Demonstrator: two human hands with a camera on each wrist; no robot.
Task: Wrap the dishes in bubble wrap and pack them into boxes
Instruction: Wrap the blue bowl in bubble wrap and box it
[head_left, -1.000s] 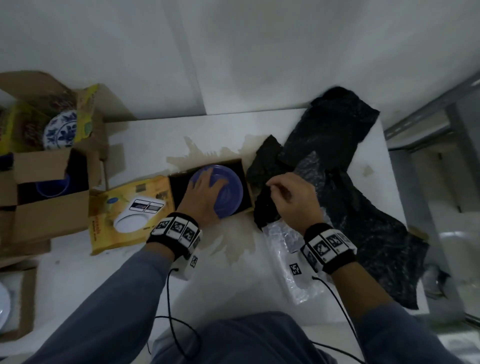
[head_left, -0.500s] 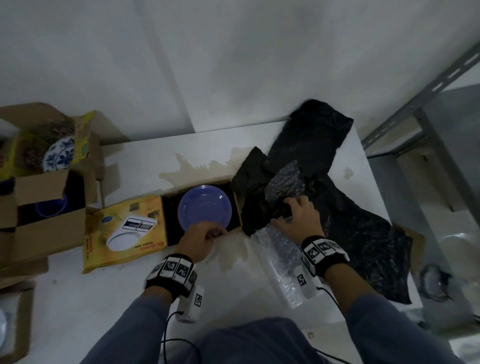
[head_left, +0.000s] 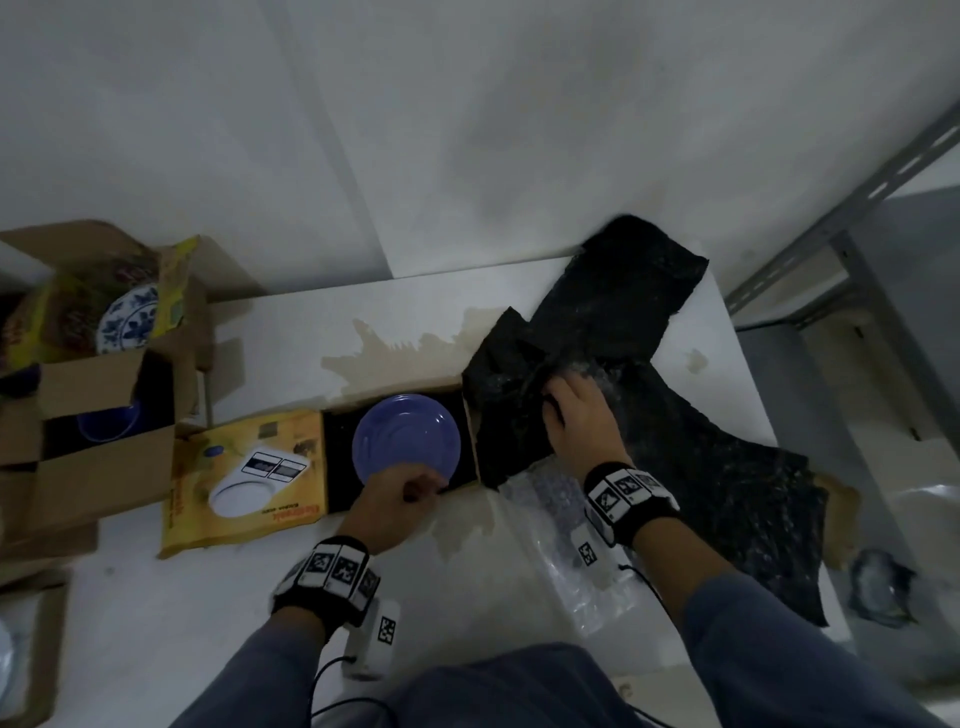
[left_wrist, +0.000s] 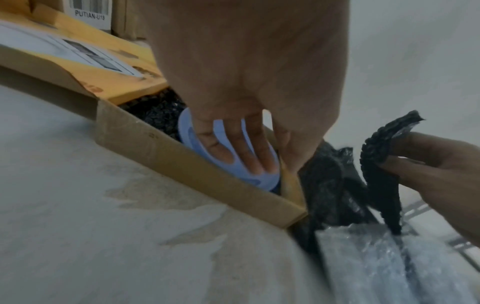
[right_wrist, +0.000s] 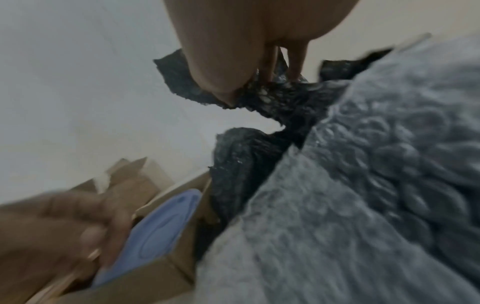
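Observation:
A blue plate (head_left: 408, 441) lies in a shallow cardboard box (head_left: 337, 467) lined with black wrap, at the table's middle. My left hand (head_left: 400, 491) holds the plate's near rim, fingers on its face (left_wrist: 259, 181); in the right wrist view the plate (right_wrist: 161, 222) looks tilted up. To the right, my right hand (head_left: 576, 415) pinches a fold of the black bubble wrap (head_left: 623, 301), seen between thumb and fingers (left_wrist: 379, 164). A clear bubble wrap sheet (head_left: 571, 571) lies under my right wrist.
The box's yellow lid (head_left: 244, 478) lies open to the left. Brown cartons (head_left: 104, 415) stand at the far left, one holding a blue-and-white patterned plate (head_left: 127, 317). A metal shelf frame (head_left: 857, 208) stands beyond the table's right edge. The tabletop is stained.
My left hand slid from the plate's middle back to its near rim. My right hand moved away from me, further onto the black wrap.

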